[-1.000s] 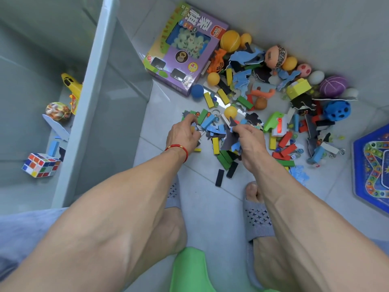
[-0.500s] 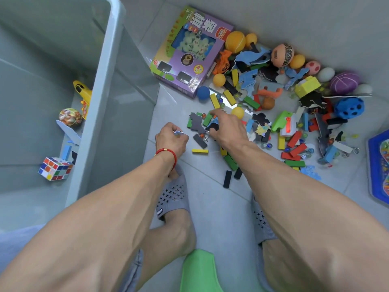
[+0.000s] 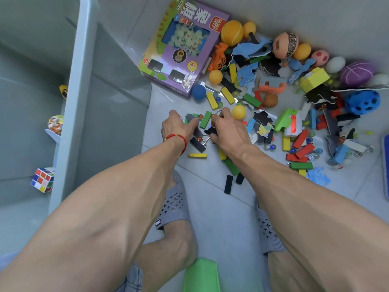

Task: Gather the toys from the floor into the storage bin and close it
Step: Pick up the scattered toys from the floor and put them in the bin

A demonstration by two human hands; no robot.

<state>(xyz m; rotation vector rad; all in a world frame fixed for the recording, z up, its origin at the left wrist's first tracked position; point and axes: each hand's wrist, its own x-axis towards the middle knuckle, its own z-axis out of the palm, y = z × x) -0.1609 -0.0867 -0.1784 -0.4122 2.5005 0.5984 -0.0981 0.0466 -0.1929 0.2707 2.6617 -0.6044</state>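
The storage bin (image 3: 84, 85) is a pale grey-blue plastic tub with a thick rounded rim; it stands open at 9 o'clock of the frame, its near wall running from 12 o'clock down to 8 o'clock. Inside lie a Rubik's cube (image 3: 42, 179) and a patterned ball (image 3: 55, 124); a yellow toy (image 3: 63, 91) and a pale blue piece are largely hidden behind the rim. No lid is in view. The toy pile (image 3: 273, 98) spreads over the grey tiled floor (image 3: 210, 207) from 12 to 3 o'clock: a purple boxed game (image 3: 183, 47), an orange ball (image 3: 232, 33), a blue ball (image 3: 198, 92), coloured wooden blocks, foam puzzle pieces and marbles. The left hand (image 3: 177, 128), with a red bracelet (image 3: 177, 140) at its wrist, reaches into the near edge of the pile at centre, fingers curled down onto small pieces; whether it grips any cannot be told. The right hand (image 3: 226, 127), just beside it, has its fingers curled over dark puzzle pieces (image 3: 210, 131) and a metal ring, its grip likewise hidden. A blue board (image 3: 385, 167) is cut off at the 3 o'clock edge. Bare floor lies at 6 o'clock between two feet in grey slippers (image 3: 172, 205), with a green object (image 3: 202, 275) cut off at the bottom edge.
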